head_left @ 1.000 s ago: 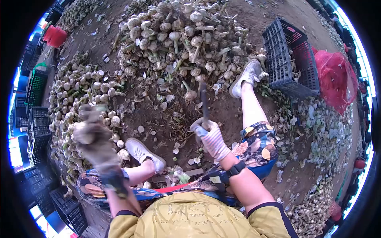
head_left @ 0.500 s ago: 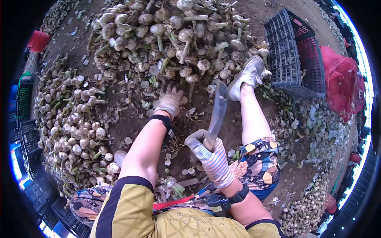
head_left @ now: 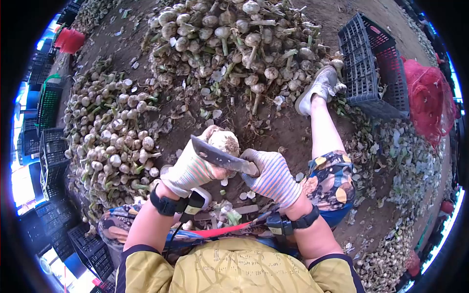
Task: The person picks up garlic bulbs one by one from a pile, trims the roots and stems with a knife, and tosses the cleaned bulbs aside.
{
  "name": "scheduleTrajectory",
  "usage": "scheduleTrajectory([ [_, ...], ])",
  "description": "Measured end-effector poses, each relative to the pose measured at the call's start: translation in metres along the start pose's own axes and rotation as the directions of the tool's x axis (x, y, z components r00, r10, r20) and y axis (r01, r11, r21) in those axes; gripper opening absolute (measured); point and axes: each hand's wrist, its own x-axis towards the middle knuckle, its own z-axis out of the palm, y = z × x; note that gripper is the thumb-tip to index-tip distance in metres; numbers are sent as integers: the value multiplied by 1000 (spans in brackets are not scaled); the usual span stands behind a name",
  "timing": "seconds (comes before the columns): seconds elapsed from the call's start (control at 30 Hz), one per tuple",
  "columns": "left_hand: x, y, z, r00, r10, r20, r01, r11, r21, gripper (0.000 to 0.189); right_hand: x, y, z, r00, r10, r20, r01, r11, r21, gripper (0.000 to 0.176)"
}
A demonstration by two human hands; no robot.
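My left hand (head_left: 195, 166), in a striped knit glove, is closed around a garlic bulb (head_left: 224, 140) in front of my body. Roots and soil show on the bulb's right side. My right hand (head_left: 274, 177), gloved the same way, grips the handle of a curved knife (head_left: 217, 155). Its dark blade points left and lies across the near side of the bulb, overlapping my left fingers in this view. Beyond my hands rises a big heap of untrimmed garlic (head_left: 234, 44) with stalks. A second pile of garlic (head_left: 112, 141), mostly short-stemmed, spreads at my left.
A black plastic crate (head_left: 371, 68) stands at the back right, beside a red mesh sack (head_left: 427, 102). My shoe (head_left: 317, 90) rests by the heap's right edge. Papery garlic scraps (head_left: 410, 166) litter the ground at right. More crates (head_left: 90, 249) line the left side.
My left hand has come back from the ground by the heap and now holds a garlic bulb. The knife has swung from pointing away to lying leftward against the bulb.
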Motion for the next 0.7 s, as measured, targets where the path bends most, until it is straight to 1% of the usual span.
scheduleTrajectory([
  [0.03, -4, 5, 2, 998, -61, 3, 60, 991, 118, 59, -1, -1, 0, 999, -36, 35, 37, 999, -23, 27],
  [0.07, -10, 7, 3, 998, -61, 2, 61, 991, 120, 59, -3, -1, 1, 995, -71, 67, 74, 996, -46, 28],
  [0.1, -15, 9, 3, 996, -89, 20, 88, 993, 75, 61, -4, -3, 3, 990, -143, -8, 143, 989, -29, 12],
  [0.13, -18, 11, 4, 992, -116, 40, 115, 993, 29, 63, -5, -1, 4, 989, -145, -10, 145, 989, -32, 12],
  [0.17, -21, 15, 8, 991, -132, 27, 127, 984, 128, 61, -6, 3, 6, 986, -168, -9, 167, 985, -54, 19],
  [0.2, -24, 14, 9, 991, -130, 29, 125, 984, 127, 61, -6, 7, 8, 982, -190, -7, 189, 979, -76, 27],
  [0.23, -27, 11, 9, 992, -116, 47, 107, 981, 159, 59, -5, 11, 10, 967, -251, -54, 244, 964, -111, 21],
  [0.27, -30, 10, 9, 992, -104, 66, 90, 978, 190, 58, -5, 13, 10, 967, -249, -57, 242, 964, -114, 21],
  [0.3, -34, 12, 10, 995, -30, 93, 10, 979, 206, 56, -4, 16, 10, 948, -303, -95, 294, 951, -98, 18],
  [0.33, -35, 16, 12, 995, -29, 97, 9, 979, 204, 56, -3, 18, 11, 926, -353, -134, 345, 935, -84, 16],
  [0.4, -37, 31, 17, 977, -110, 184, 54, 957, 285, 65, 0, 32, 15, 910, -381, -160, 376, 924, -62, 13],
  [0.43, -37, 35, 15, 965, -176, 193, 105, 937, 332, 67, 1, 39, 15, 903, -402, -152, 400, 915, -46, 22],
  [0.47, -43, 33, 12, 966, -173, 194, 100, 937, 335, 67, 4, 48, 15, 894, -423, -148, 423, 905, -29, 32],
  [0.5, -55, 29, 7, 954, -157, 255, 150, 987, 48, 66, 5, 58, 19, 938, -256, -234, 245, 966, -78, 11],
  [0.53, -61, 28, 3, 942, -128, 311, 206, 950, -236, 64, 7, 72, 16, 966, -67, -250, 62, 998, -31, 11],
  [0.57, -66, 48, 1, 921, -90, 378, 130, 988, -79, 59, 5, 65, 11, 961, -54, -271, 48, 998, -26, 10],
  [0.6, -68, 47, -1, 931, -80, 356, 116, 990, -81, 59, 11, 55, 4, 957, -60, -283, 54, 998, -29, 9],
  [0.63, -69, 44, -3, 982, -117, 148, 144, 971, -190, 58, 11, 50, 4, 939, -123, -322, 145, 988, 46, 9],
  [0.67, -68, 40, -5, 984, -172, -48, 150, 942, -299, 57, 8, 39, 4, 954, -78, -290, 136, 973, 185, 11],
  [0.7, -65, 31, -8, 989, -107, -100, 67, 937, -343, 57, 2, 27, 2, 975, 27, -221, 54, 935, 351, 11],
])
